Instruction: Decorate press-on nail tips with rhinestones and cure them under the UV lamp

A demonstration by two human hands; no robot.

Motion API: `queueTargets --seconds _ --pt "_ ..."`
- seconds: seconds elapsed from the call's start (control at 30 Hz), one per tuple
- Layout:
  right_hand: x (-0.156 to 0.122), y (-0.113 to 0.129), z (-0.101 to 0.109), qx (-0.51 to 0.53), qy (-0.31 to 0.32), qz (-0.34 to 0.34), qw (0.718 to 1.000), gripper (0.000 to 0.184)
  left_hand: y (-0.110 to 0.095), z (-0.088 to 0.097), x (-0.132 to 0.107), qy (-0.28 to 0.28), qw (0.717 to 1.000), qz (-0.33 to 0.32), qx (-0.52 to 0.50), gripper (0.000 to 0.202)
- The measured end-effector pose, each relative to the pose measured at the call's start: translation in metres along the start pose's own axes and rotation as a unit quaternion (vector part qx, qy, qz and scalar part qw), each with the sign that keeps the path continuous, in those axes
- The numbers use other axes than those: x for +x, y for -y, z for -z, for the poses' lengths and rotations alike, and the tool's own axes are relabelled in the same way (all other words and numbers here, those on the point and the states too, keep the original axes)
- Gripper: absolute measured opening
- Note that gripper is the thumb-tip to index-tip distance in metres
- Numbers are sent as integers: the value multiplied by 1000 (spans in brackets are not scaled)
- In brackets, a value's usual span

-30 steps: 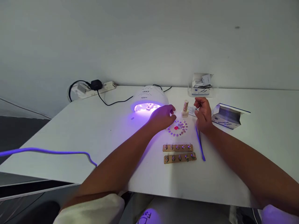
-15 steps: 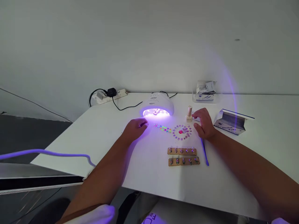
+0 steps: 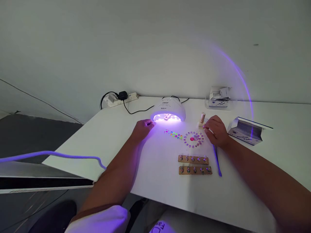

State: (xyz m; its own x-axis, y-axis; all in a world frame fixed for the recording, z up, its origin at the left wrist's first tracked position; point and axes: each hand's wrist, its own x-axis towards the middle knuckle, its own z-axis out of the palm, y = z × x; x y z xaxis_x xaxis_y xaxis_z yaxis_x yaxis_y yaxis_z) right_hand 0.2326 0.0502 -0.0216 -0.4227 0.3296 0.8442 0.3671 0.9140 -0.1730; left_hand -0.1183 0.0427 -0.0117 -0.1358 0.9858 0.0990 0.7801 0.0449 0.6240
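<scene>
White table (image 3: 267, 161) | left hand (image 3: 143, 128) curled, at lamp (image 3: 168, 110) mouth

plain grey wall (image 3: 155, 48) behind a white table (image 3: 279, 149), dark floor (image 3: 36, 129).

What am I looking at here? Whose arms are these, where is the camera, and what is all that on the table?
The camera sits on a person's head, looking down at their own bare arms over a white table. The left hand rests loosely curled in front of a glowing purple nail lamp. The right hand lies beside a small polish bottle; whether it grips anything is unclear. Between them lie a ring of nail gems, two wooden strips holding nail tips, and a thin blue stick.
</scene>
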Motion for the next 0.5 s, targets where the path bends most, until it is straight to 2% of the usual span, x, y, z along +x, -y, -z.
queueTargets --seconds 0.27,0.5 --pt "-4 -2 -2 -2 13 9 1000 10 3 0 0 0 1000 -10 -19 39" --pt "-2 0 -1 -6 26 23 999 10 0 -1 -2 3 999 -29 -33 29"
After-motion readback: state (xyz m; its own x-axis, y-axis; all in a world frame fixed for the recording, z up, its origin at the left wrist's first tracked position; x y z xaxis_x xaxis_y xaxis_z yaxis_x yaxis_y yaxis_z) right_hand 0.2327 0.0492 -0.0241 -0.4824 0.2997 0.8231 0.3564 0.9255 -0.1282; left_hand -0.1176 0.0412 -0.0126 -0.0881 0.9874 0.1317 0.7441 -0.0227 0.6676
